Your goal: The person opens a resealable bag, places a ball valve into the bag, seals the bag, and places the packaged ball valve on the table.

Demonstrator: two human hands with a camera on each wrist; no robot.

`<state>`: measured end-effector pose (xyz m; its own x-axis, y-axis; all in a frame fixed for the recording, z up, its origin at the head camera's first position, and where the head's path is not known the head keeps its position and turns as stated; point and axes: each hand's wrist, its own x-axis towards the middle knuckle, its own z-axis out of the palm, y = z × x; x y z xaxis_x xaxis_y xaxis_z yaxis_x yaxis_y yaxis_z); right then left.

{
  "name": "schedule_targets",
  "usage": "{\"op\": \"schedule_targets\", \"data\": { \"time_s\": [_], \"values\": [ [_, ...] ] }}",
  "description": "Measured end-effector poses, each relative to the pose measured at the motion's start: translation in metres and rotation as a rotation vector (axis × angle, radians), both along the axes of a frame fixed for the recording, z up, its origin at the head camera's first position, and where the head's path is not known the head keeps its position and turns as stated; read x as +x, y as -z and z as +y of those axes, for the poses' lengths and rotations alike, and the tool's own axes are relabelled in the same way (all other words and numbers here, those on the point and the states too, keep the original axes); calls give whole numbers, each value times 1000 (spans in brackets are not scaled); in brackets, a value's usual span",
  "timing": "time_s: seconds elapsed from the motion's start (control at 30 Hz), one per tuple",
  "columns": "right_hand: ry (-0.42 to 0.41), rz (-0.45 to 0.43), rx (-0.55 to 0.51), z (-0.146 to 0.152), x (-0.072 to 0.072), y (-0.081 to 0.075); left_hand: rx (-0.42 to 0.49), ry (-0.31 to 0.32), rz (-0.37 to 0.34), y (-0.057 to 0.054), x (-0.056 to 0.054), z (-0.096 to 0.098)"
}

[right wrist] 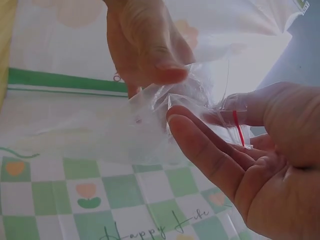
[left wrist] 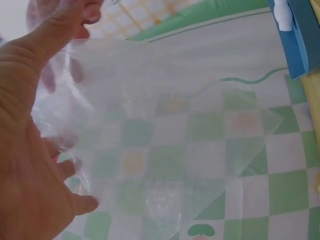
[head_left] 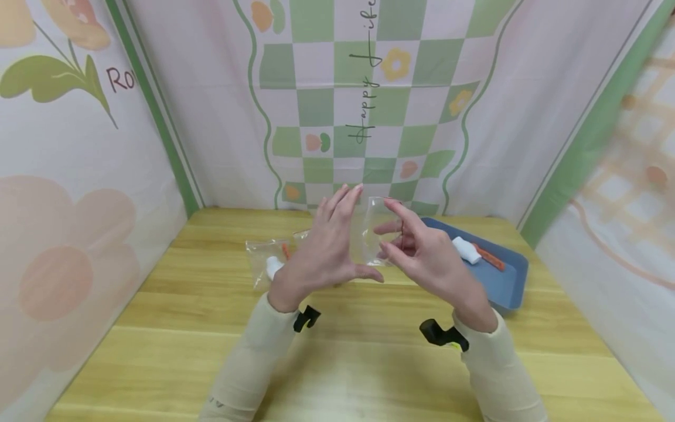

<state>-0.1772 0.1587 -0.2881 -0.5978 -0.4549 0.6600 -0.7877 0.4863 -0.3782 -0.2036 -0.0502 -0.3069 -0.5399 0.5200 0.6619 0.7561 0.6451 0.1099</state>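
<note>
A clear plastic zip bag (head_left: 371, 234) is held up between both hands above the table. In the left wrist view the bag (left wrist: 150, 125) spreads out flat, and the checked curtain shows through it. My right hand (head_left: 422, 252) holds the bag by its edge with bent fingers and thumb; the red zip strip (right wrist: 239, 127) runs close by the thumb in the right wrist view. My left hand (head_left: 324, 252) faces it with long, straight fingers and the thumb stretched out wide, fingertips at the other side of the bag. No contents show inside the bag.
On the left of the wooden table (head_left: 158, 346) lies another zip bag (head_left: 256, 264) with a white piece (head_left: 273, 266) and an orange piece (head_left: 286, 251), partly behind the left hand. A blue tray (head_left: 519, 275) at right carries a white object (head_left: 466, 250) and an orange stick (head_left: 490, 258).
</note>
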Motion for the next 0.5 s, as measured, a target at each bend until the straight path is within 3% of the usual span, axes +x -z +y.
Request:
{"op": "schedule_targets", "data": {
  "time_s": [0.27, 0.5],
  "values": [
    [-35, 28, -5, -2, 5, -1, 26, 29, 63, 0, -3, 2],
    [-70, 32, 1, 0, 8, -2, 40, 57, 36, -2, -5, -3]
  ]
}}
